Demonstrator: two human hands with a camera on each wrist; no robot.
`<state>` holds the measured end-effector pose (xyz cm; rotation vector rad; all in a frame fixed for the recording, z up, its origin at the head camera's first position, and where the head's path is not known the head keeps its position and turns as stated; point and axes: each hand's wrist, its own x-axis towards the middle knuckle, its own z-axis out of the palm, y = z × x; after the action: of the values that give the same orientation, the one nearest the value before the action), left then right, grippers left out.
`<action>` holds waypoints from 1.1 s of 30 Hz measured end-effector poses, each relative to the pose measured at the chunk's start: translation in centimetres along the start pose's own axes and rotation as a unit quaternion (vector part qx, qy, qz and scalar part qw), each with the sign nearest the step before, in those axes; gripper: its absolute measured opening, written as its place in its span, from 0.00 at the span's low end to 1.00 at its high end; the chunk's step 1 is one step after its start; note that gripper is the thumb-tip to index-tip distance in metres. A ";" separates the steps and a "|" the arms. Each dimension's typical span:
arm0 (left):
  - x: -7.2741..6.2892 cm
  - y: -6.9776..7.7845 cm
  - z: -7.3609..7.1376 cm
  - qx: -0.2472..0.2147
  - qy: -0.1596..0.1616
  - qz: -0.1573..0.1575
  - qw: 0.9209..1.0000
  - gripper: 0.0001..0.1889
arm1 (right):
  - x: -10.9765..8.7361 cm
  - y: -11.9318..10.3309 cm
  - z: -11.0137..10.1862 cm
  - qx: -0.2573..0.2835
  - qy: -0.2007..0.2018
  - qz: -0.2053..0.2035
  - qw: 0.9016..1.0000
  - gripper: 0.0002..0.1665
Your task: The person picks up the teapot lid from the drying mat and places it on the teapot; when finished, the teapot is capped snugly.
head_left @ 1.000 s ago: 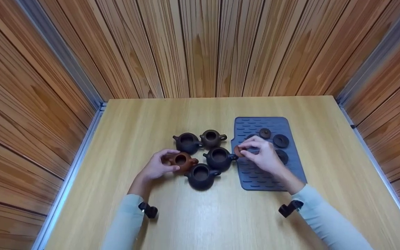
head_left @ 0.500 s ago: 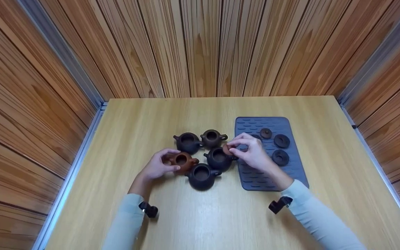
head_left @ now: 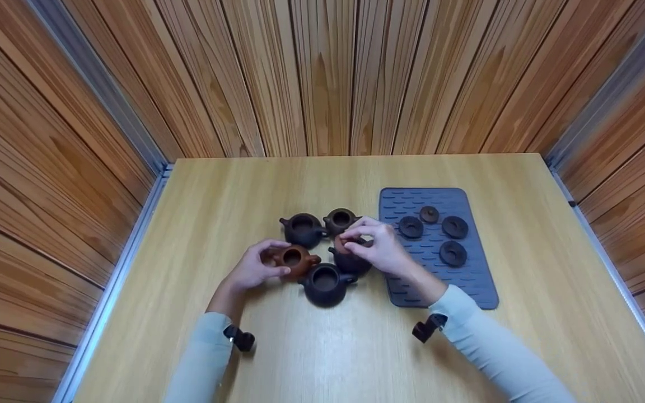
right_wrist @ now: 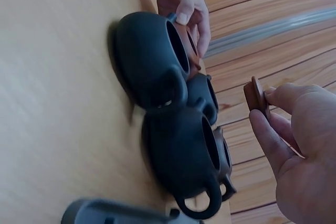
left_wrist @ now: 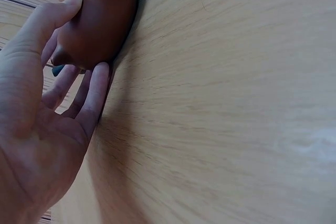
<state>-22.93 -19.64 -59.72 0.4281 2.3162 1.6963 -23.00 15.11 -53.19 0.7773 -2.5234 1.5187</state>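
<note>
My left hand (head_left: 251, 267) holds the reddish-brown teapot (head_left: 302, 268) from its spout side, thumb and fingers round the body. In the left wrist view, that teapot's rounded side (left_wrist: 105, 19) stands on the table, with the thumb on top of it. A matching reddish-brown lid (right_wrist: 253, 97) is pinched between the thumb and fingers of my right hand (head_left: 381, 246). It hangs above the middle dark teapot (head_left: 349, 265), apart from the reddish-brown one. Another dark teapot (head_left: 325, 294) stands in front, touching or nearly touching its neighbours.
Two more lidless teapots, a black one (head_left: 303, 237) and a brown one (head_left: 336, 224), stand behind. On the right, a grey ridged mat (head_left: 417, 285) bears several dark lids, among them a round one (head_left: 454, 227). Wood-panelled walls (head_left: 322, 78) enclose the table (head_left: 233, 190).
My right hand has carried the reddish-brown lid leftward from the mat's edge to over the middle dark teapot, uncovering the lids on the mat. The left hand and its teapot have stayed still.
</note>
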 end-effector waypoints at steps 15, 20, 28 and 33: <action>-0.2 0.3 0.1 0.000 -0.004 -0.003 1.000 0.29 | 2.7 -2.2 2.7 0.022 -0.041 -0.015 0.999 0.10; -0.3 0.2 0.0 -0.005 -0.008 -0.004 1.000 0.29 | 3.4 -2.5 3.8 0.016 -0.045 -0.019 0.999 0.11; -0.1 0.1 -0.2 0.003 -0.006 -0.014 1.000 0.29 | 4.4 -3.3 5.4 0.018 -0.055 -0.020 0.998 0.11; 0.0 0.1 0.0 -0.004 -0.002 -0.017 1.000 0.29 | 4.7 -3.0 6.4 0.021 -0.056 -0.022 0.998 0.10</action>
<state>-22.93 -19.63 -59.62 0.3875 2.2987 1.6871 -24.58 6.80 -52.45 0.9419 -2.5411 1.5600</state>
